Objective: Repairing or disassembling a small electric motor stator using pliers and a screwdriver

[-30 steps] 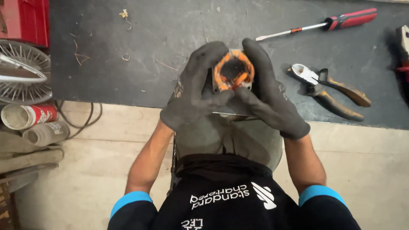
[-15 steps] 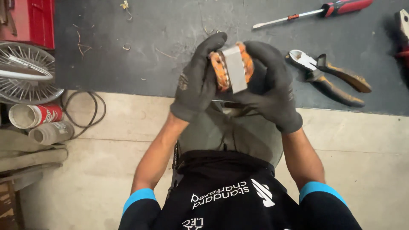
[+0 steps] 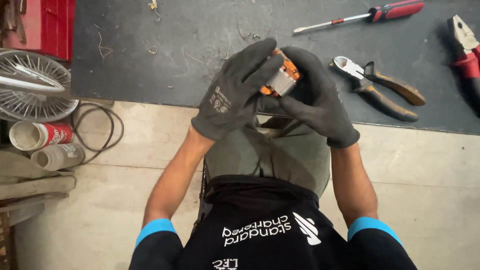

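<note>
- Far to the left of the left hand, beyond the mat edge: a wire fan guard (image 3: 35,87) lies flat on the floor, with a red box (image 3: 47,25) behind it. Just nearer the person lie a red-and-white can (image 3: 37,135) and a pale bottle (image 3: 57,156), both on their sides, and a loop of black cable (image 3: 97,130); all are well apart from the hands.
- Left hand (image 3: 232,92): gloved in dark grey, fingers curled over the top and left side of a small motor stator (image 3: 281,77), grasping it. The grip appears to steady the part from above.
- Motor stator: held between both hands, above the near edge of the dark mat (image 3: 150,65) and clear of it. Orange copper windings and a grey metal core show in the gap between the fingers; the rest is hidden by the gloves.
- Right hand (image 3: 315,100): gloved likewise, wrapped round the right and under side of the stator, closed on it. It seems to carry the weight while the part is tilted toward the face for a look.
- Just right of the right hand: side cutters (image 3: 380,87) with brown handles, lying on the mat within easy reach.
- Up and to the right: a red-handled screwdriver (image 3: 370,14), tip pointing toward the hands.
- Far right edge: red-handled pliers (image 3: 465,47), partly cut off by the frame.
</note>
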